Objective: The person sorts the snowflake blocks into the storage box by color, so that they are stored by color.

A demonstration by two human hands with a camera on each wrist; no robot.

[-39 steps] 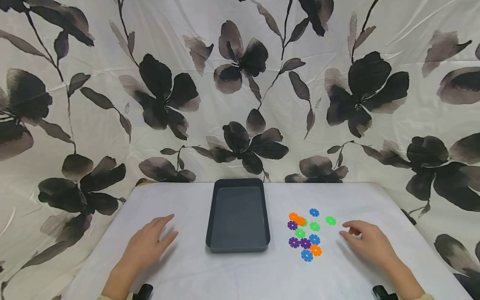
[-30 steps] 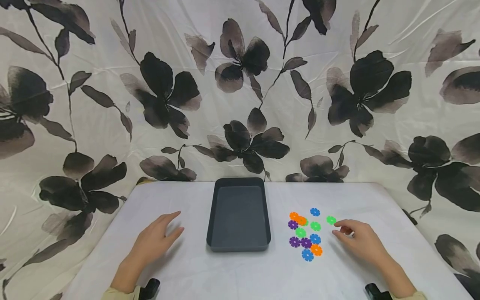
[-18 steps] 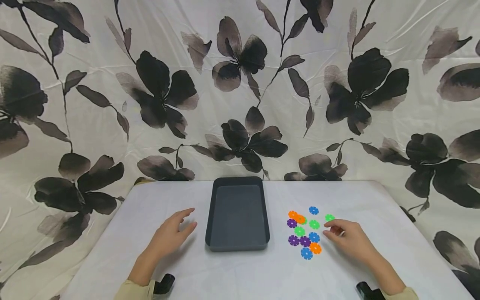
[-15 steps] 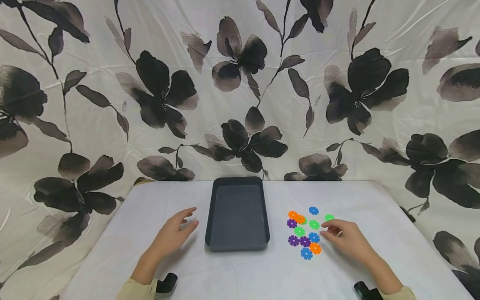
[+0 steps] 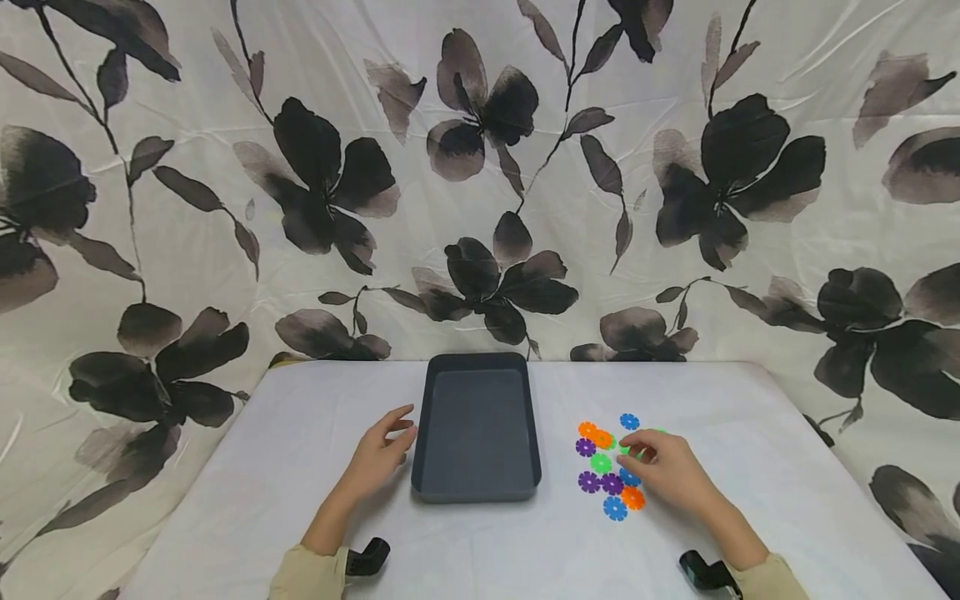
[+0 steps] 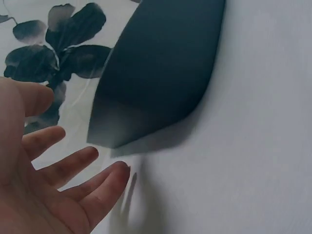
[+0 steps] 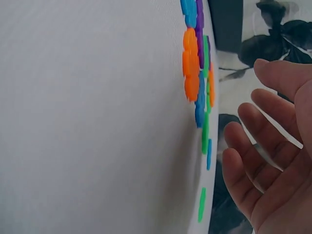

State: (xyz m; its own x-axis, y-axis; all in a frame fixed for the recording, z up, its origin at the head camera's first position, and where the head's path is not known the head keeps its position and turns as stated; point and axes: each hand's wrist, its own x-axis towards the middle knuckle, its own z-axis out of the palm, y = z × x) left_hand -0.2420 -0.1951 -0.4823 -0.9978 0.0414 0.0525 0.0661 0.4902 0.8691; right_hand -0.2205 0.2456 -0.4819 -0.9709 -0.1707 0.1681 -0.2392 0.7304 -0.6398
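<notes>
My left hand [image 5: 377, 457] is beside the left wall of a dark grey rectangular tray [image 5: 476, 493], its fingers loosely bent and holding nothing. In the left wrist view, the fingers spread just short of the tray's corner [image 6: 146, 87]. Over the right part of a cluster of flat, notched plastic discs hovers my right hand [image 5: 670, 468], thumb and fingers apart with nothing between them. The discs are orange [image 5: 633, 498], purple [image 5: 589, 482], blue [image 5: 615, 508] and green [image 5: 601, 463]. Two green discs are partly hidden behind the right hand. Its relaxed fingers also show in the right wrist view.
A white cloth covers the table [image 5: 315, 392]. Behind it hangs a pale curtain [image 5: 600, 208] with dark flowers. Each wrist carries a black camera, one on the left [image 5: 367, 557] and one on the right [image 5: 705, 572]. Some orange discs overlap others.
My left hand has moved right, up to the tray's left side. My right hand has moved left, from beside the discs to above them. Tray and discs stay in place.
</notes>
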